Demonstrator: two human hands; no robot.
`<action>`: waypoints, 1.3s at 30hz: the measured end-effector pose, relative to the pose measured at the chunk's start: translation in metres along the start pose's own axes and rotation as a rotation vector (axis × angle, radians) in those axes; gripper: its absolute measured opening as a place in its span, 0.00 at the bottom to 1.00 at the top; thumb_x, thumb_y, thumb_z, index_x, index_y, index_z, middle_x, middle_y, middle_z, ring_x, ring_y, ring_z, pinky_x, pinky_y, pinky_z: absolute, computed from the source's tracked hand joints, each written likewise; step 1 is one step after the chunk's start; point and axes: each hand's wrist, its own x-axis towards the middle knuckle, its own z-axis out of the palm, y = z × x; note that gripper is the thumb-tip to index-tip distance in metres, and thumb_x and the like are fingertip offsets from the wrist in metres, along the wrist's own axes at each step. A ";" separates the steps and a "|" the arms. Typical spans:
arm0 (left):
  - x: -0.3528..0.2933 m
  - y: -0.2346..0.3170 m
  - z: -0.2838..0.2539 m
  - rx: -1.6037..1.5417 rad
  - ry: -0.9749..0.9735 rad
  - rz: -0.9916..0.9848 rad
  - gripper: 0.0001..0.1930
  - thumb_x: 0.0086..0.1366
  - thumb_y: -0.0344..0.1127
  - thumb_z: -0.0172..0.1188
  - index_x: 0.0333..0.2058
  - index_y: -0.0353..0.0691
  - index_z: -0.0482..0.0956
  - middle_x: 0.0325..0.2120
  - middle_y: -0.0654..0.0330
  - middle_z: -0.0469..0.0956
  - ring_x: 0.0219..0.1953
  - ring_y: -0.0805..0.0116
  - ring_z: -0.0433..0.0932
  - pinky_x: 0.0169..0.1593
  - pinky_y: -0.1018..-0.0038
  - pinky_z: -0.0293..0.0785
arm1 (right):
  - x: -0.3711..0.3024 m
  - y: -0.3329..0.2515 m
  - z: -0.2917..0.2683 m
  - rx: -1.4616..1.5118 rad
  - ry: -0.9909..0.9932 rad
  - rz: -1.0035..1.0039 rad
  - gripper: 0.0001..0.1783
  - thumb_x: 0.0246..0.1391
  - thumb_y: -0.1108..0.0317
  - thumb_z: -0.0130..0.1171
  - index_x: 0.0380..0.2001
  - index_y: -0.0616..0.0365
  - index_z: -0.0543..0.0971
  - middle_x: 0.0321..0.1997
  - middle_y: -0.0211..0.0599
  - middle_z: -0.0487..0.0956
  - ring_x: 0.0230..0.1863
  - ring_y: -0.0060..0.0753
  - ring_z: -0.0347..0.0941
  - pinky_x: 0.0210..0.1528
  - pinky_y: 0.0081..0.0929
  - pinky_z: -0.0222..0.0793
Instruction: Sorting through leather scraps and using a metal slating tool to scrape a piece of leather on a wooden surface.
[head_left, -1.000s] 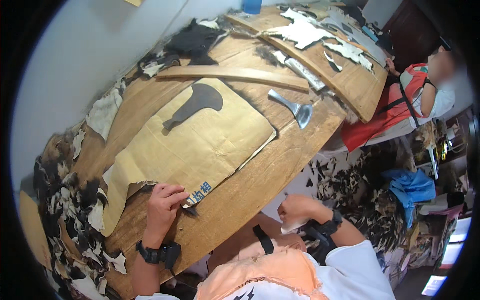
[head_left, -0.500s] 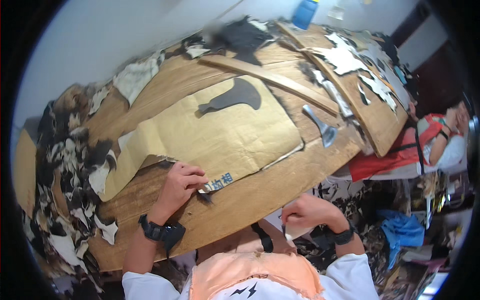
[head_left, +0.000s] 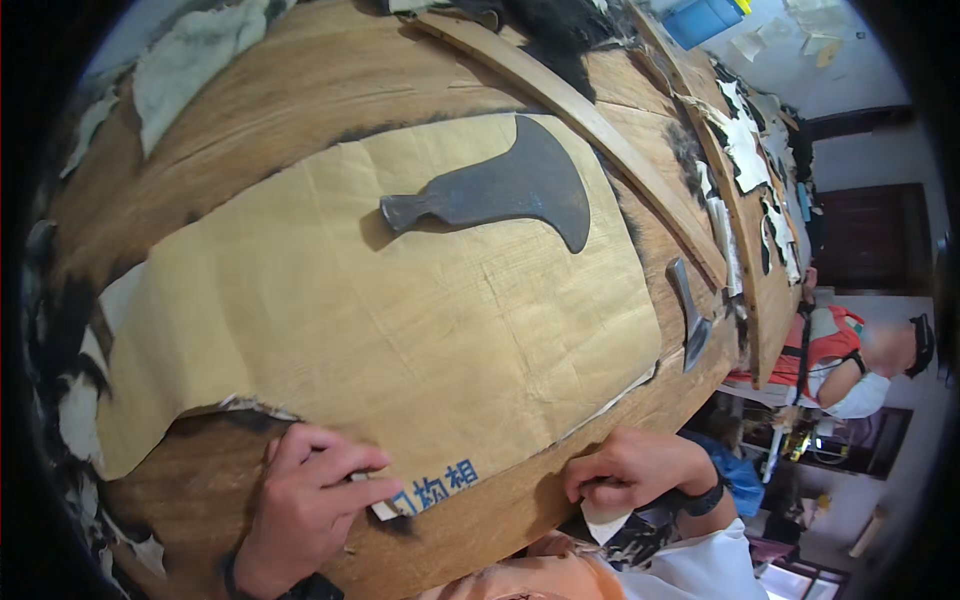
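Observation:
A large brown paper sheet point(head_left: 400, 330) lies over the wooden table, with pale material showing under its near right edge. My left hand point(head_left: 315, 490) is at the sheet's near edge, fingers curled and pinching the corner beside blue printed marks. A small white edge and a dark tuft show under those fingertips. My right hand point(head_left: 640, 472) is closed at the table's front edge, a small white scrap point(head_left: 605, 522) hanging from its fingers. On the sheet rests a dark metal blade point(head_left: 510, 185) with a broad curved edge and a short socket, touched by neither hand.
A smaller metal tool with a flared blade point(head_left: 688, 315) lies right of the sheet. Behind it runs a long wooden strip point(head_left: 600, 130). Black and white hide scraps point(head_left: 190, 65) line the table's far and left sides. Another person point(head_left: 835, 360) in red is at the right.
The view has tilted and come closer, so the sheet and blade look larger. My right hand has risen to the table's front edge with the scrap. My left hand keeps to the sheet's near edge.

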 end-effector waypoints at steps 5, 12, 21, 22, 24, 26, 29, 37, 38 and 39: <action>0.001 0.007 -0.002 0.023 0.002 -0.034 0.12 0.36 0.25 0.63 0.24 0.48 0.82 0.29 0.68 0.77 0.32 0.65 0.68 0.36 0.72 0.66 | 0.009 0.010 0.004 0.053 0.015 0.002 0.08 0.44 0.67 0.48 0.27 0.56 0.74 0.18 0.39 0.73 0.20 0.41 0.70 0.23 0.31 0.64; 0.002 0.006 0.002 0.010 0.017 -0.036 0.12 0.35 0.24 0.63 0.23 0.47 0.82 0.28 0.67 0.76 0.33 0.64 0.68 0.37 0.71 0.66 | 0.009 0.014 0.002 0.068 0.013 -0.019 0.08 0.44 0.67 0.48 0.28 0.56 0.75 0.19 0.38 0.73 0.21 0.39 0.70 0.23 0.30 0.64; 0.000 0.003 -0.002 0.029 0.129 0.049 0.08 0.44 0.23 0.61 0.25 0.43 0.80 0.26 0.65 0.77 0.29 0.67 0.72 0.34 0.72 0.69 | 0.008 0.012 0.013 0.044 0.168 -0.113 0.09 0.41 0.67 0.49 0.25 0.57 0.76 0.20 0.38 0.75 0.21 0.36 0.70 0.25 0.28 0.65; 0.000 -0.005 0.001 -0.122 0.193 -0.119 0.06 0.48 0.23 0.59 0.27 0.40 0.79 0.24 0.64 0.76 0.26 0.70 0.72 0.32 0.74 0.69 | 0.005 0.012 0.016 0.002 0.223 -0.109 0.09 0.41 0.66 0.49 0.25 0.57 0.76 0.21 0.38 0.75 0.22 0.36 0.71 0.26 0.28 0.65; 0.004 -0.017 0.004 -0.237 0.280 -0.265 0.04 0.52 0.23 0.57 0.28 0.38 0.77 0.22 0.64 0.76 0.24 0.74 0.72 0.29 0.77 0.69 | 0.008 0.017 0.019 -0.049 0.286 -0.148 0.10 0.41 0.64 0.49 0.25 0.56 0.77 0.21 0.38 0.76 0.23 0.37 0.71 0.28 0.30 0.66; 0.012 -0.024 0.002 -0.578 0.397 -0.440 0.04 0.57 0.26 0.53 0.30 0.33 0.75 0.20 0.65 0.73 0.21 0.80 0.70 0.25 0.81 0.66 | 0.006 0.019 0.027 -0.120 0.378 -0.160 0.10 0.41 0.63 0.50 0.25 0.56 0.77 0.22 0.39 0.76 0.24 0.37 0.72 0.28 0.30 0.66; 0.023 -0.027 0.008 -0.532 0.359 -0.421 0.06 0.58 0.29 0.54 0.32 0.31 0.73 0.19 0.67 0.72 0.22 0.80 0.70 0.25 0.82 0.66 | -0.002 0.023 0.044 -0.189 0.551 -0.105 0.12 0.41 0.61 0.50 0.26 0.55 0.78 0.24 0.39 0.77 0.26 0.36 0.73 0.30 0.30 0.67; 0.013 -0.066 0.001 -0.443 0.370 -0.358 0.04 0.56 0.29 0.51 0.29 0.35 0.71 0.21 0.67 0.68 0.21 0.81 0.64 0.22 0.83 0.60 | 0.026 0.033 0.051 -0.148 0.689 -0.255 0.13 0.35 0.64 0.54 0.23 0.61 0.77 0.22 0.44 0.76 0.25 0.40 0.72 0.27 0.36 0.65; 0.017 -0.093 0.006 -0.588 0.403 -0.256 0.05 0.56 0.28 0.51 0.30 0.34 0.72 0.22 0.66 0.69 0.21 0.80 0.65 0.23 0.83 0.61 | 0.027 0.035 0.050 -0.144 0.716 -0.236 0.13 0.35 0.64 0.54 0.23 0.61 0.77 0.22 0.44 0.76 0.25 0.40 0.72 0.27 0.36 0.65; 0.026 -0.092 0.007 -0.598 0.381 -0.250 0.05 0.56 0.28 0.51 0.30 0.34 0.72 0.22 0.66 0.69 0.21 0.80 0.65 0.23 0.83 0.61 | 0.027 0.039 0.052 -0.143 0.735 -0.277 0.12 0.34 0.65 0.53 0.23 0.62 0.77 0.22 0.45 0.76 0.25 0.41 0.72 0.27 0.36 0.65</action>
